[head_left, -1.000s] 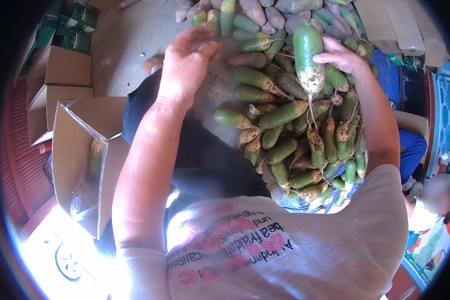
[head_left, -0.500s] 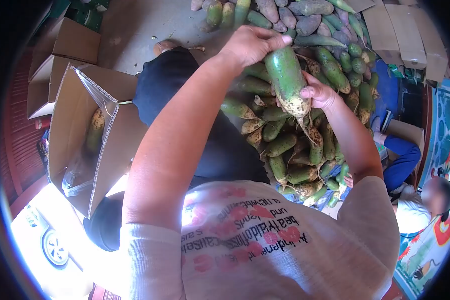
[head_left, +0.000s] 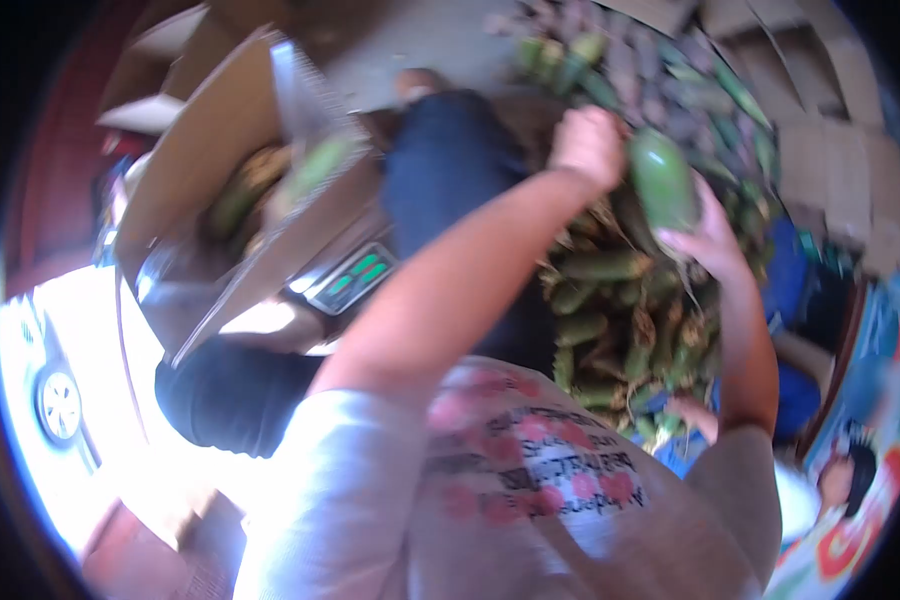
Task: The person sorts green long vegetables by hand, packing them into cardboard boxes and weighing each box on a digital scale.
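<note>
The picture is blurred by head motion. A large green radish (head_left: 662, 182) is held up between both hands. My left hand (head_left: 590, 145) grips its upper left side. My right hand (head_left: 708, 240) cups it from below and to the right. Under the hands lies a big pile of green, muddy radishes (head_left: 620, 300) on the floor. To the left stands an open cardboard box (head_left: 220, 170) lined with clear plastic, with a few radishes inside.
A digital scale with green digits (head_left: 350, 280) sits under the box. Flat and folded cardboard boxes (head_left: 830, 150) lie at the far right. Another person (head_left: 830, 480) crouches at the lower right. My dark-trousered leg (head_left: 450, 170) is between box and pile.
Both hands took hold of the radish and carried it a little right and lower over the pile. My head turned left, bringing the box and scale further into view; the picture is now blurred.
</note>
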Available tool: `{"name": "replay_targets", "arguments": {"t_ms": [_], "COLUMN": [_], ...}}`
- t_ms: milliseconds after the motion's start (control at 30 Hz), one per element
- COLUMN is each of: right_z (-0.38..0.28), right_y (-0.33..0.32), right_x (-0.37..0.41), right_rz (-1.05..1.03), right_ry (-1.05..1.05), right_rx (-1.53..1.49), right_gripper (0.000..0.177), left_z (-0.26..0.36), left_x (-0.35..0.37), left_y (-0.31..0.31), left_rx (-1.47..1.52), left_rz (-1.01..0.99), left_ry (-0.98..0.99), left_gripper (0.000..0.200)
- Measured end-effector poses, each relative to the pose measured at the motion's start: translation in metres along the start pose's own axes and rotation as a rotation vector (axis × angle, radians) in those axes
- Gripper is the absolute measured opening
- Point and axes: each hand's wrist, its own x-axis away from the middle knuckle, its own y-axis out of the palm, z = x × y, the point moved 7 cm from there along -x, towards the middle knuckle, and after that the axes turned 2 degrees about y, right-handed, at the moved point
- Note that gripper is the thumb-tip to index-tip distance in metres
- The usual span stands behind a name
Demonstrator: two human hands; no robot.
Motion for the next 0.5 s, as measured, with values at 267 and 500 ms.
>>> {"name": "replay_targets", "arguments": {"t_ms": [267,500], "right_z": [-0.044,-0.122], "right_y": [-0.018,-0.007], "right_x": [0.006,0.002], "right_rz": [0.158,0.180], "right_ry": [-0.121,-0.267], "right_rx": [1.113,1.376], "right_gripper": [0.094,0.094], "left_z": [0.013,0.073], "left_x": [0.003,0.013], "left_y": [0.006,-0.036], "left_rx": [0.444,-0.057], "left_rz": [-0.291,-0.262], "left_ry": [0.035,0.331], "left_gripper": [0.061,0.033]}}
